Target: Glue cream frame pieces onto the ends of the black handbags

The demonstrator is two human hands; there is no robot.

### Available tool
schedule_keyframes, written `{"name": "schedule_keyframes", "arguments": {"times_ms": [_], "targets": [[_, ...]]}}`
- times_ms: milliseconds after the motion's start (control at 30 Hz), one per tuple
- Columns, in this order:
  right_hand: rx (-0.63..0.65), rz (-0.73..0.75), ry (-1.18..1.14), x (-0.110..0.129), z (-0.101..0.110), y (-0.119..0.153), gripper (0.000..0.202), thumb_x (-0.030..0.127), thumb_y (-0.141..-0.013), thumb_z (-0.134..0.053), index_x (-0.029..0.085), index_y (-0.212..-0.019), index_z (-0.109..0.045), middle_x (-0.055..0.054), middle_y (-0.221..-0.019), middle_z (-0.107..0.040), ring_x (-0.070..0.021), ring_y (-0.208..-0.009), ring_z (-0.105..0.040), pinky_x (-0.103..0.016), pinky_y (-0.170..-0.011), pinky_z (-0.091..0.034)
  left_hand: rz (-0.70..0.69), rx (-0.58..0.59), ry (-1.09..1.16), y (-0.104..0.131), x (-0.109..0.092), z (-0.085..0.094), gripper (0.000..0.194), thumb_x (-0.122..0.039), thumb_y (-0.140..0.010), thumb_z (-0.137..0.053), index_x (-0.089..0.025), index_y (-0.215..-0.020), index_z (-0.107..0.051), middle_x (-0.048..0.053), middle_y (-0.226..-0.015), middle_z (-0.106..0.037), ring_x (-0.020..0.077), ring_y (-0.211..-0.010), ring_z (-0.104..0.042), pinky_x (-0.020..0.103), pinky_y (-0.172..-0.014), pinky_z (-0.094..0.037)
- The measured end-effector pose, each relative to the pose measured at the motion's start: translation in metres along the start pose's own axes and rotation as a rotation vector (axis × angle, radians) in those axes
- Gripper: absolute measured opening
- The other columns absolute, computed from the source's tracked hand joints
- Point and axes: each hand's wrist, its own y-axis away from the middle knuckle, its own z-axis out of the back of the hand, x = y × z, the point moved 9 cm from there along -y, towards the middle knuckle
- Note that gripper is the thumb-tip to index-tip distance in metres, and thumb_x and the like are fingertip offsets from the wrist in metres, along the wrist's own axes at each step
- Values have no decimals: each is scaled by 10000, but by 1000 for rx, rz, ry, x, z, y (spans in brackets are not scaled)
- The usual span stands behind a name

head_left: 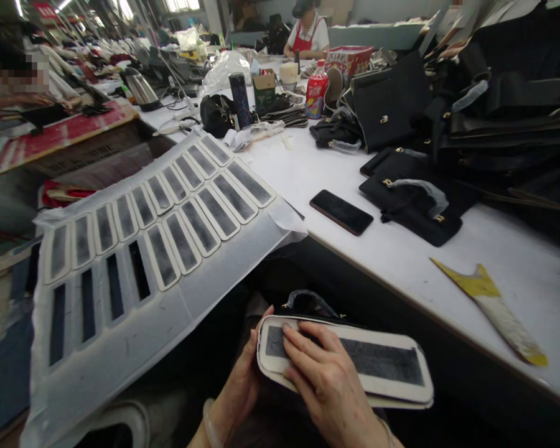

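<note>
A black handbag lies tilted in front of me, its wrapped handle (315,303) at the far side. On its upturned face sits an off-white rounded panel (392,389) with a dark strip along the middle. My left hand (245,373) grips the left end of the handbag, thumb up along the edge. Pressed flat on the panel's left half is my right hand (329,373), fingers stretched out. To the left, a translucent sheet (205,311) carries rows of similar off-white panels (193,227) with dark strips; several dark slots show at its near left.
The white table (401,280) bears a phone (341,211), a yellow-ended scraper-like tool (499,305) and black handbags (415,199). Farther back stand a red bottle (316,90) and a dark cylinder (239,99). Other people work at the back and left.
</note>
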Motion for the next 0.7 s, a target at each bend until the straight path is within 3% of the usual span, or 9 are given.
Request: {"name": "schedule_keyframes", "arguments": {"times_ms": [233, 400, 567, 700], "targets": [[-57, 3, -15, 0, 5, -2, 338, 143, -887, -599, 235, -1204, -670, 15, -1230, -697, -279, -1074, -586, -449, -914, -547, 87, 23, -20, 2, -3, -4, 560, -514, -884, -608, -254, -1377, -546, 75, -1440, -533, 293, -1402, -371, 434, -1205, -180], [-85, 42, 3, 4, 10, -3, 314, 120, -888, -590, 205, -1177, -678, -3, -1190, -716, -269, -1038, -607, -425, -897, -539, 161, 17, -12, 6, -9, -13, 525, -434, -873, -656, -248, -1356, -568, 98, -1361, -603, 298, -1308, -495, 454, -1181, -223], [-70, 44, 16, 2, 8, -2, 278, 111, -866, -610, 166, -1127, -689, -24, -1194, -713, -272, -1054, -600, -408, -920, -512, 153, -13, -157, 10, -26, -21, 540, -359, -872, -681, -216, -1375, -544, 115, -1288, -653, 296, -1274, -530, 465, -1156, -276], [-90, 38, 8, -1, 4, 2, 260, 111, -857, -611, 159, -1099, -693, -26, -1193, -712, -272, -1070, -593, -398, -944, -484, 211, -33, -243, 12, -29, -21, 533, -342, -890, -660, -233, -1393, -521, 99, -1308, -643, 284, -1296, -513, 456, -1146, -312]]}}
